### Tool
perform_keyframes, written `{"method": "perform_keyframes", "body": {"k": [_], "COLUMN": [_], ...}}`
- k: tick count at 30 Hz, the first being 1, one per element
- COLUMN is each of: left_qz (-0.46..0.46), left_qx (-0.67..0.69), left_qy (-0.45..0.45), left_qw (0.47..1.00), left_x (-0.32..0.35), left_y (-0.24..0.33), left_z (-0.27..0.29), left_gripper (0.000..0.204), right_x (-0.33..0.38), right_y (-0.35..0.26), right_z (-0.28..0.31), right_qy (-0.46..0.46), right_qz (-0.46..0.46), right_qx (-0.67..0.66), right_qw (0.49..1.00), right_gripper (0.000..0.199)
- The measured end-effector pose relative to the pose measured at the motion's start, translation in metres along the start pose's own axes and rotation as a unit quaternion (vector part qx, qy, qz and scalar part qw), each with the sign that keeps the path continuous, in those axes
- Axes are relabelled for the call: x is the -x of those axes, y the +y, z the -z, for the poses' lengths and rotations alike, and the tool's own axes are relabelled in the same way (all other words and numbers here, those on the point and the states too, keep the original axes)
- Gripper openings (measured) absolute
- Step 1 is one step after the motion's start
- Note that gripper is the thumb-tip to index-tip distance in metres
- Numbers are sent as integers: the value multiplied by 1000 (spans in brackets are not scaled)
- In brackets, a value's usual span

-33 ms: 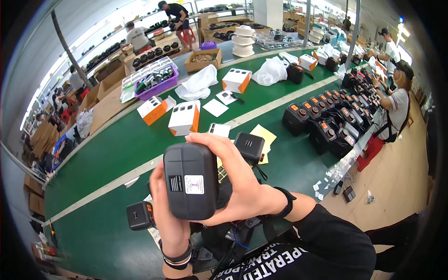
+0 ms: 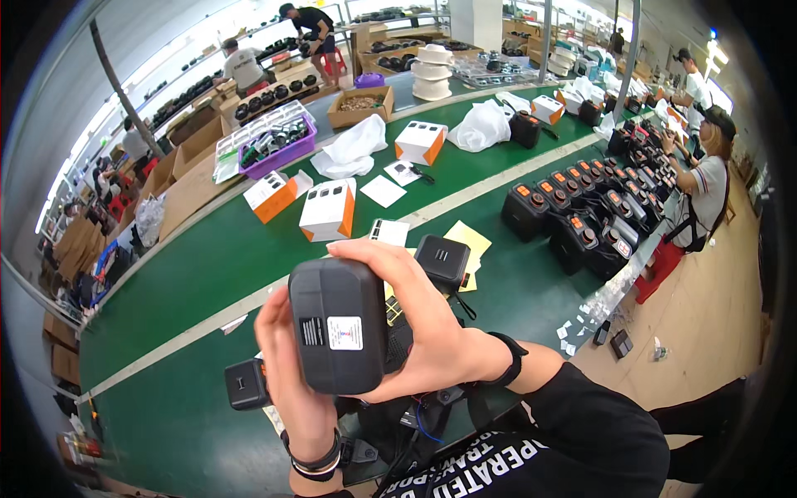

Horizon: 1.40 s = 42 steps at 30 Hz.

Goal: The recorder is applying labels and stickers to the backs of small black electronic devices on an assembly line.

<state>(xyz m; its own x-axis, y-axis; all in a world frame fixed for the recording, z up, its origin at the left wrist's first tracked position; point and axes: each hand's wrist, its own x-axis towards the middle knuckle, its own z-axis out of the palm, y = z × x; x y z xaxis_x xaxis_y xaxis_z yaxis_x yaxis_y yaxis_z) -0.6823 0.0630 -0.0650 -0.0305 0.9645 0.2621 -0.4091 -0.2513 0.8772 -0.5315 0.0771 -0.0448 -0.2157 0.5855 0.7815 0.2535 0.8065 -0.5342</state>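
A black, box-shaped device with rounded corners (image 2: 339, 295) is held up in front of me. Its facing side carries a white label and a dark striped one. My right hand (image 2: 423, 324) grips it from the right, fingers over the top edge and palm along the side. My left hand (image 2: 295, 390) is against its lower left side, fingers bent upward; their contact with the device is partly hidden. Behind my right hand a similar black device (image 2: 442, 261) with a strap stands near yellow sheets (image 2: 466, 241). Another black device (image 2: 246, 384) sits left of my left hand.
White-and-orange boxes (image 2: 328, 212), white plastic bags (image 2: 353, 149) and a purple basket (image 2: 278, 148) stand along the green table's (image 2: 166, 299) far side. Rows of black-and-orange devices (image 2: 573, 195) fill the right, near a seated co-worker (image 2: 706, 178). Cables (image 2: 415, 423) lie below my hands.
My left fingers have shifted slightly left and spread a little from the device's side. The device has dropped very slightly; my right hand keeps its grip.
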Motion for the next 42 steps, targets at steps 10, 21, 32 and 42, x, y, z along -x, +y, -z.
{"method": "perform_keyframes", "body": {"k": [10,21,32,42], "left_qz": [-156,14,12,-181], "left_qx": [-118,82,64,-125], "left_qy": [26,-18,5,99], "left_qw": [980,996,998,971], "left_x": [16,5,-1,-4], "left_y": [5,-11,-14,16], "left_z": [-14,10,16,1], "left_gripper": [79,52,64,72], "right_x": [2,5,-4,-61], "right_y": [-1,-15,6,242], "right_z": [-1,6,21,46], "right_qy": [-3,193,-44,-39], "right_qz": [55,167,-303,-384], "right_qx": [-39,199,-285,274], "right_qw": [998,946,909,881], "right_gripper": [93,85,70,46]}}
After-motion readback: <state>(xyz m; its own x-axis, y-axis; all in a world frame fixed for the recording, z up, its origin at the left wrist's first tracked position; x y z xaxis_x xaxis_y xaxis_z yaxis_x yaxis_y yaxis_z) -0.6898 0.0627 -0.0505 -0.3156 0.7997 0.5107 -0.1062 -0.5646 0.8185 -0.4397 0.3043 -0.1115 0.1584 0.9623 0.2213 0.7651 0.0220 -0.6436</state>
